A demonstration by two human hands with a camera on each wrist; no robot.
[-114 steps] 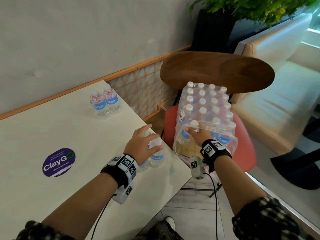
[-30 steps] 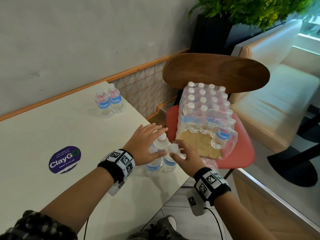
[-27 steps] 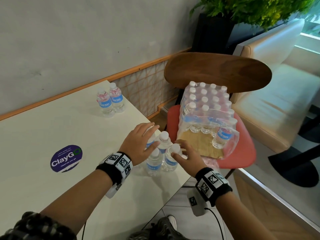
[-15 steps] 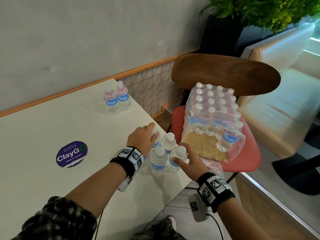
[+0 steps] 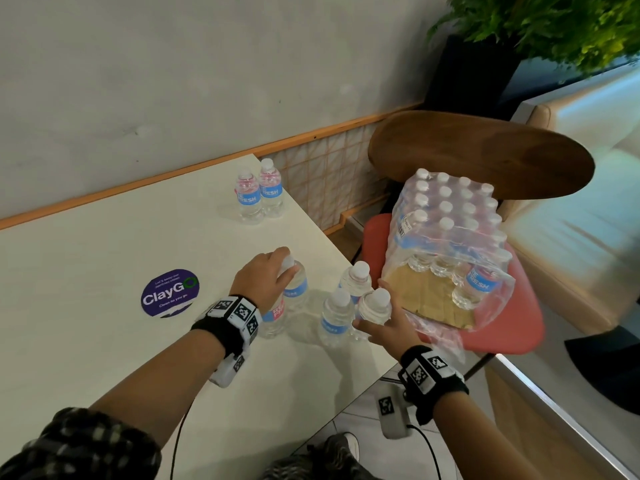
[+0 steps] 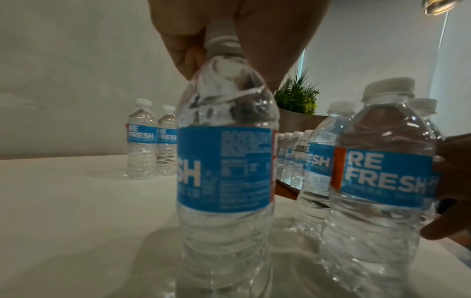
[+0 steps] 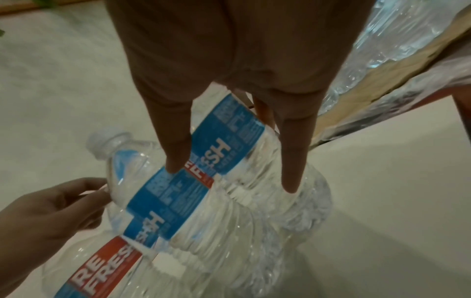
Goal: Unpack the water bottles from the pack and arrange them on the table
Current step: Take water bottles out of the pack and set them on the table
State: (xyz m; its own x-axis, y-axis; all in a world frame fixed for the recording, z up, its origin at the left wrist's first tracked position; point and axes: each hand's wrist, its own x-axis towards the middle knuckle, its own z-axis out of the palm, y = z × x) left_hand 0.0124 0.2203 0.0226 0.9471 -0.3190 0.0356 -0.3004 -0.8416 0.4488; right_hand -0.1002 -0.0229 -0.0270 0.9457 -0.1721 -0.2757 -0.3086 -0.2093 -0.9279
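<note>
Small clear water bottles with blue labels. My left hand point(image 5: 282, 266) pinches the cap of one bottle point(image 5: 296, 285) standing on the white table point(image 5: 86, 358); the left wrist view shows the fingers point(image 6: 267, 50) round its neck. Another bottle point(image 5: 273, 318) stands just under that wrist. My right hand point(image 5: 372, 308) holds a bottle point(image 5: 375, 303) at the table's right edge, beside two more point(image 5: 337, 317). In the right wrist view its fingers point(image 7: 175, 145) lie across the label. The torn shrink-wrapped pack point(image 5: 446, 220) sits on a red chair seat point(image 5: 512, 337).
Two bottles point(image 5: 259, 197) stand together at the table's far edge near the wall. A purple round sticker point(image 5: 169, 293) lies on the table left of my left hand. The chair's wooden back point(image 5: 485, 150), a beige sofa and a plant stand to the right.
My left hand has closed on a bottle cap and drawn that bottle left, away from the cluster. The right hand stays on the bottle at the table edge.
</note>
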